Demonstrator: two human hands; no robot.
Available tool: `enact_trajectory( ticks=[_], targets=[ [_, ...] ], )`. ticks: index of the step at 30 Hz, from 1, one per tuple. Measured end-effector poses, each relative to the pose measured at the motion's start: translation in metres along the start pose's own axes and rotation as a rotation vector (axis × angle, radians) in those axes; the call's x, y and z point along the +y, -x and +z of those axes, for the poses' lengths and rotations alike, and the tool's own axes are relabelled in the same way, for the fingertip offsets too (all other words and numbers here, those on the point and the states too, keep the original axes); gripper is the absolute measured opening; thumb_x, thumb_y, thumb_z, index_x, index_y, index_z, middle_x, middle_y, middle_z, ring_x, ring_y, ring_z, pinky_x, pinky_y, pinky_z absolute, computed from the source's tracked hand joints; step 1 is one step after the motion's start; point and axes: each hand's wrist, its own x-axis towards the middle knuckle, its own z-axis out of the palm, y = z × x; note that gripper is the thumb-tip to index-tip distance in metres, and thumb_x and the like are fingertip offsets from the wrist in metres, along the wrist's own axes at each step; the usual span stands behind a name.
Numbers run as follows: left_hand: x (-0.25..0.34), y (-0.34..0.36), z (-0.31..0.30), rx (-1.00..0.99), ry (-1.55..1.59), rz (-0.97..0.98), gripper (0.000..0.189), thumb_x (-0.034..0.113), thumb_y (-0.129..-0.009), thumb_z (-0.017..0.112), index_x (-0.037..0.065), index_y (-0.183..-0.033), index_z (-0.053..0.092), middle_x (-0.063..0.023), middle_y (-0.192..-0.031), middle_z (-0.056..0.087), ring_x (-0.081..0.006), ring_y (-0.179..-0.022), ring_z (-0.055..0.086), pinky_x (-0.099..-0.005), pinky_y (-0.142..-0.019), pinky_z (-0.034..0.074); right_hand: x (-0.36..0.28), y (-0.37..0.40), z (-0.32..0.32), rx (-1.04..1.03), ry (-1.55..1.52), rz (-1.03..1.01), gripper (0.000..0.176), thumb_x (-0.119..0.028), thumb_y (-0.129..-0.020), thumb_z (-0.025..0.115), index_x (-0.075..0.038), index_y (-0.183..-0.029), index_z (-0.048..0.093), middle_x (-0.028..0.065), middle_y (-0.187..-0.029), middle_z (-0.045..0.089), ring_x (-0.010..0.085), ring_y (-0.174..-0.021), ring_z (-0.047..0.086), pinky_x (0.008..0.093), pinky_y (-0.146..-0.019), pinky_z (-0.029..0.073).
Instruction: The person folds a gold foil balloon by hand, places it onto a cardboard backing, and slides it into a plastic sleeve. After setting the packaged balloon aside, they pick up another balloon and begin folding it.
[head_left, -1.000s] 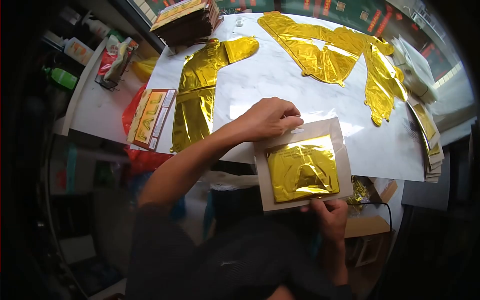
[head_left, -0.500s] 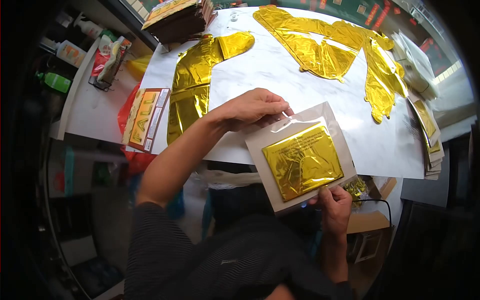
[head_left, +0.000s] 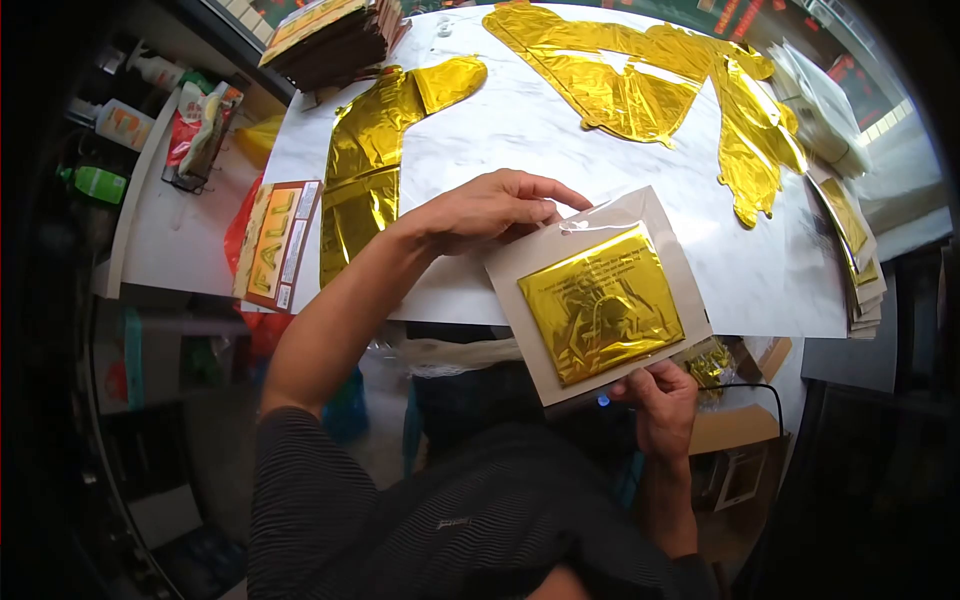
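A flat package holds a folded gold foil balloon [head_left: 610, 305] against a grey-beige card [head_left: 520, 283] in a clear plastic sleeve. Small dark print shows on the foil. I hold the package tilted above the table's front edge. At its upper left edge, my left hand [head_left: 500, 212] is closed on it, with the index finger stretched along the top and other fingers hidden behind. My right hand [head_left: 660, 400] pinches the bottom edge near the lower right corner, thumb in front.
Flat gold foil balloons [head_left: 365, 160] lie on the white marbled table [head_left: 470, 160]. A "FALL" card [head_left: 280, 245] rests at the left edge, below a stack of cards [head_left: 335, 45]. Packages [head_left: 850, 225] are piled at right; a cardboard box [head_left: 735, 430] stands below.
My left index finger has stretched out from its pinch at the package's top edge. The package and my right hand appear slightly higher, as does the whole scene with the camera's shift.
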Motion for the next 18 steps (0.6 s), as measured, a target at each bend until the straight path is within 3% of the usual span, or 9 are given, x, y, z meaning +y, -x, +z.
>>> enact_trajectory(
  ticks=[4, 8, 10, 12, 15, 16, 18],
  targets=[
    [0.002, -0.002, -0.003, -0.037, -0.019, 0.019, 0.034, 0.025, -0.109, 0.059, 0.003, -0.134, 0.064, 0.0, -0.103, 0.07, -0.0055, -0.091, 0.061, -0.022, -0.084, 0.051, 0.004, 0.001, -0.003, 0.012, -0.025, -0.04, 0.016, -0.011, -0.101, 0.071, 0.004, -0.101, 0.068, 0.012, -0.085, 0.074, 0.0174, -0.074, 0.071, 0.0311, -0.072, 0.062],
    [-0.001, -0.008, -0.002, -0.037, -0.001, -0.024, 0.035, 0.033, -0.11, 0.057, 0.005, -0.129, 0.065, 0.0014, -0.1, 0.068, -0.0036, -0.083, 0.057, -0.0205, -0.075, 0.047, 0.004, 0.002, -0.001, 0.016, -0.021, -0.062, 0.017, -0.012, -0.1, 0.073, 0.003, -0.099, 0.067, 0.0119, -0.084, 0.073, 0.0173, -0.074, 0.071, 0.0308, -0.072, 0.061],
    [0.0, -0.009, 0.0, -0.083, 0.038, -0.007, 0.035, 0.036, -0.11, 0.057, 0.006, -0.127, 0.065, 0.0022, -0.098, 0.068, -0.0028, -0.08, 0.054, -0.0197, -0.072, 0.045, 0.007, 0.003, -0.003, 0.031, -0.086, -0.03, 0.009, -0.003, -0.098, 0.072, 0.005, -0.097, 0.069, 0.0126, -0.087, 0.074, 0.0164, -0.074, 0.072, 0.0306, -0.074, 0.062],
    [0.004, -0.009, 0.003, 0.062, -0.043, -0.022, 0.035, 0.038, -0.11, 0.057, 0.007, -0.122, 0.067, 0.0034, -0.095, 0.068, -0.0021, -0.077, 0.053, -0.0192, -0.068, 0.043, 0.005, 0.004, 0.001, 0.031, -0.099, -0.029, 0.009, -0.004, -0.098, 0.073, 0.005, -0.097, 0.069, 0.0124, -0.087, 0.074, 0.0163, -0.073, 0.072, 0.031, -0.074, 0.062],
    [0.009, -0.012, 0.011, 0.116, -0.12, 0.04, 0.031, 0.033, -0.108, 0.059, 0.006, -0.112, 0.073, 0.0036, -0.086, 0.067, -0.0035, -0.069, 0.05, -0.0215, -0.063, 0.042, 0.004, 0.004, 0.001, 0.021, -0.112, -0.027, 0.01, -0.004, -0.097, 0.074, 0.004, -0.097, 0.069, 0.0126, -0.087, 0.074, 0.0165, -0.073, 0.072, 0.0317, -0.073, 0.063],
    [0.01, -0.015, 0.009, 0.103, -0.213, 0.075, 0.031, 0.032, -0.106, 0.062, 0.004, -0.104, 0.075, 0.0015, -0.079, 0.067, -0.0066, -0.068, 0.053, -0.0262, -0.063, 0.046, 0.004, 0.004, 0.001, 0.013, -0.111, -0.027, 0.01, -0.005, -0.097, 0.074, 0.004, -0.097, 0.068, 0.0129, -0.088, 0.074, 0.0167, -0.074, 0.072, 0.032, -0.073, 0.063],
    [0.008, -0.017, 0.014, 0.174, -0.374, 0.133, 0.03, 0.03, -0.104, 0.063, 0.003, -0.102, 0.075, -0.0016, -0.078, 0.068, -0.0095, -0.068, 0.056, -0.0286, -0.065, 0.048, 0.004, 0.004, 0.003, 0.018, -0.104, -0.031, 0.01, -0.005, -0.098, 0.074, 0.004, -0.096, 0.068, 0.0129, -0.087, 0.074, 0.0168, -0.073, 0.072, 0.0317, -0.072, 0.063]
  ],
)
